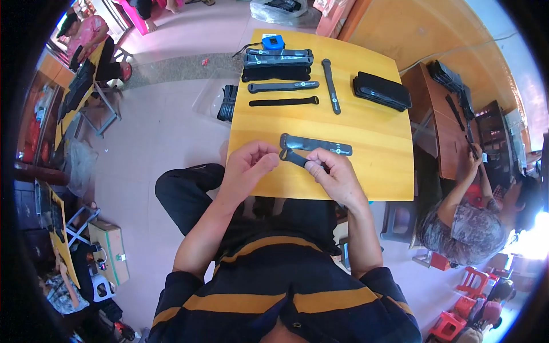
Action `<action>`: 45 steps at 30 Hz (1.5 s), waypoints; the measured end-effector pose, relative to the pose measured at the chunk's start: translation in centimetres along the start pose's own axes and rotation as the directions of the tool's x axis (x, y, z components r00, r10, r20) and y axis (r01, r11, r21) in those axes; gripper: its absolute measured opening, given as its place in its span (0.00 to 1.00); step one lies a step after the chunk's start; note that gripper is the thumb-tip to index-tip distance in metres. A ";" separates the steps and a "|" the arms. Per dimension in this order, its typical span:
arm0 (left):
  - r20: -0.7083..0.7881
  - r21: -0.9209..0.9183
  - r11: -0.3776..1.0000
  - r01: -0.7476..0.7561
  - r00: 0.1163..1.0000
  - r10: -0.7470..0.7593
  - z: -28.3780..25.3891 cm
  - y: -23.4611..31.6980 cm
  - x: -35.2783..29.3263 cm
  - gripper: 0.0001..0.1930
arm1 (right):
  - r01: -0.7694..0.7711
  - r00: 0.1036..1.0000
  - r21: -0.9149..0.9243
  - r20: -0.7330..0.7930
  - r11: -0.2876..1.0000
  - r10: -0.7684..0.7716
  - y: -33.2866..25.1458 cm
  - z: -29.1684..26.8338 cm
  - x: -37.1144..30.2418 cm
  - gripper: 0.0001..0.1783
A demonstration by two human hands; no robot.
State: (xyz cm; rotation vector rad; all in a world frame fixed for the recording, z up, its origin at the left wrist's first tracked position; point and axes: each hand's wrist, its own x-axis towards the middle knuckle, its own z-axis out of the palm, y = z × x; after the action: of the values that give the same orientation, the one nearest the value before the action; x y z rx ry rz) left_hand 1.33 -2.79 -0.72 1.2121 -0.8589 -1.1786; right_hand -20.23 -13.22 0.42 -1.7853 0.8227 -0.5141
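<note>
My right hand (338, 174) grips a short black strap (295, 158) between thumb and fingers, above the near part of the yellow table (372, 171). The strap has a small loop at its left end. My left hand (251, 166) is closed in a pinch, its fingertips right at that looped end. Just beyond my hands lies a long, flat grey plastic sleeve (316, 144) with light printing, partly behind the strap. My right fingers cover the strap's other end.
Further back are another black strap (284, 101), sleeved straps (283, 86), a stack of straps (276, 74), a blue tape measure (273, 42) and an upright-lying sleeved strap (330, 86). A black pile (381, 91) sits at right. Co-workers sit at side tables, one at right (469, 228).
</note>
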 end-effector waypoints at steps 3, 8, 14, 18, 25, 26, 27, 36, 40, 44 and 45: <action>-0.016 0.155 0.988 0.009 1.000 -0.006 0.1 -1.2 0.4 0.05 | 0.017 0.999 -0.131 0.044 0.991 -0.012 -0.4 -0.2 -0.1 0.08; 0.003 0.233 0.972 0.018 1.000 -0.019 0.4 -1.6 0.8 0.05 | 0.018 0.998 -0.182 0.066 0.983 -0.006 0.1 -0.5 -0.1 0.08; -0.018 0.371 0.929 0.012 1.000 -0.006 1.0 -1.5 1.5 0.05 | 0.057 0.993 -0.170 0.111 0.984 -0.038 1.2 -0.8 0.2 0.08; -0.036 0.371 0.928 0.027 0.999 -0.015 0.6 -3.1 2.1 0.05 | 0.055 0.991 -0.173 0.126 0.983 -0.034 1.6 -1.2 0.5 0.07; -0.144 0.395 0.917 0.060 0.990 -0.003 -0.2 -5.4 3.5 0.06 | -0.062 0.993 -0.192 0.089 0.979 0.080 4.1 -4.9 0.3 0.07; -0.152 0.465 0.884 0.046 0.988 0.028 0.0 -5.3 3.7 0.06 | -0.121 0.987 -0.181 0.083 0.976 0.138 4.7 -5.6 0.0 0.08; -0.158 0.533 0.846 0.035 0.986 0.059 0.1 -5.2 3.8 0.06 | -0.145 0.983 -0.201 0.080 0.969 0.164 5.0 -6.3 -0.1 0.06; -0.180 0.620 0.783 0.057 0.981 0.071 0.7 -5.9 5.2 0.06 | -0.217 0.971 -0.163 0.063 0.962 0.230 7.5 -8.6 0.0 0.07; -0.186 0.627 0.773 0.095 0.982 0.029 0.6 -6.0 5.4 0.06 | -0.278 0.958 -0.064 0.058 0.959 0.281 8.9 -9.2 0.4 0.07; -0.209 0.628 0.770 0.112 0.978 0.028 0.6 -6.4 5.8 0.06 | -0.265 0.964 -0.001 0.021 0.964 0.265 9.2 -9.7 0.7 0.07; -0.212 0.632 0.765 0.124 0.977 0.017 0.6 -6.5 5.9 0.06 | -0.275 0.961 -0.004 0.012 0.961 0.275 9.4 -9.8 0.8 0.07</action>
State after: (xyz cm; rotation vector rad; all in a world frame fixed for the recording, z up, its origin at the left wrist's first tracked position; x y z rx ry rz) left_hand 0.73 -8.35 -7.55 1.8974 -1.1210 -0.7845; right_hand -29.08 -22.04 -4.96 -1.6400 1.0438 -0.3185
